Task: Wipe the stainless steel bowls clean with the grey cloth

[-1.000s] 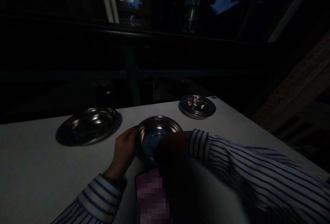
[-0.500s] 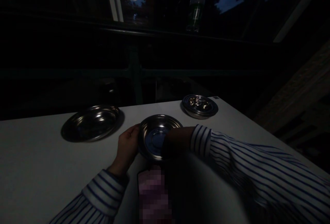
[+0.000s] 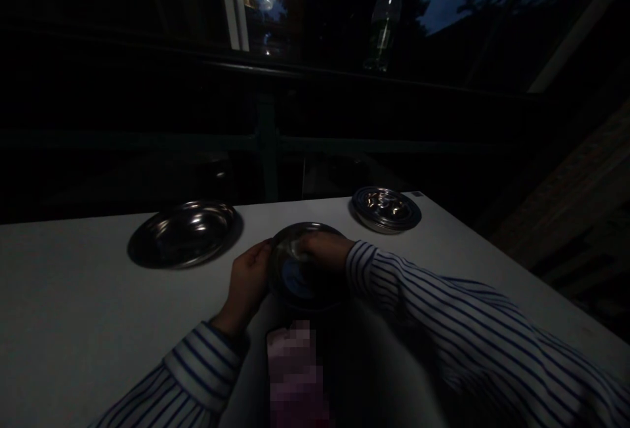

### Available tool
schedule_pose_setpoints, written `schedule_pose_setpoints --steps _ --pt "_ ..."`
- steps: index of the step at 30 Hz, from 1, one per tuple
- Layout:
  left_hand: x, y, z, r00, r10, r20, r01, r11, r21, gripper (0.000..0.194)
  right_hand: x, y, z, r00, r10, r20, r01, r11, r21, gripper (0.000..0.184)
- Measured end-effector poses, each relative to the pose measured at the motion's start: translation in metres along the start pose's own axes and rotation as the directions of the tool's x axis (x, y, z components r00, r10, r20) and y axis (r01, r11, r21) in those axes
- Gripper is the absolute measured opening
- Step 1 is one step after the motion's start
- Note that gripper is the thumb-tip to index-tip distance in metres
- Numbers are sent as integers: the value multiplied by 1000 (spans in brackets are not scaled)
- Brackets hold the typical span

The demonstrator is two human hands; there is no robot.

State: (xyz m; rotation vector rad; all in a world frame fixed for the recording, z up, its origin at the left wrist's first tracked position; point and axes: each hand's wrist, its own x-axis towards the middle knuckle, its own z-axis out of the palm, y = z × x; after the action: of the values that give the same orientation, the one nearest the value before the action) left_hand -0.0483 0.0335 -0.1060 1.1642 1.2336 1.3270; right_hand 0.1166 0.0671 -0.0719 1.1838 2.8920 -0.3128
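A round stainless steel bowl (image 3: pixel 296 280) is in front of me at the table's near edge, its inside dark with shadow. My left hand (image 3: pixel 249 277) pinches the bowl's left rim, thumb on top. Inside the bowl, near its far wall, is my right hand (image 3: pixel 322 249), with the fingers bent inward. Dim light hides whether anything is under those fingers. Just below the bowl lies a flat, dark-edged thing with a pixelated pink face (image 3: pixel 295 372), phone-like in outline.
On the white table (image 3: pixel 59 297), a wide shallow steel dish (image 3: pixel 182 234) stands to the left. A stack of steel dishes (image 3: pixel 386 210) is at the back right. Beyond the table, a plastic bottle (image 3: pixel 386 21) stands on the window ledge.
My right hand has moved left and toward the far side inside the bowl. More shadow covers the bowl's inside now. My left hand keeps the rim, and the view has shifted slightly.
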Motion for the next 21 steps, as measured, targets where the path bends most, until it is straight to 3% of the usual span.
schedule_pose_setpoints --steps 4,11,17,21 --pt "2 -1 1 1000 8 4 -8 1000 -4 39 -14 6 -8 1000 22 4 -22 1000 -10 15" --pt "2 3 1 999 33 1 -33 999 5 39 3 -6 -3 1000 19 8 -18 999 -44 23" --pt "2 1 2 999 33 6 -33 999 13 36 -25 5 -10 995 91 52 -88 994 -61 15" --pt "4 -1 1 998 42 35 -42 999 7 37 -20 0 -9 995 84 50 -80 994 -77 17"
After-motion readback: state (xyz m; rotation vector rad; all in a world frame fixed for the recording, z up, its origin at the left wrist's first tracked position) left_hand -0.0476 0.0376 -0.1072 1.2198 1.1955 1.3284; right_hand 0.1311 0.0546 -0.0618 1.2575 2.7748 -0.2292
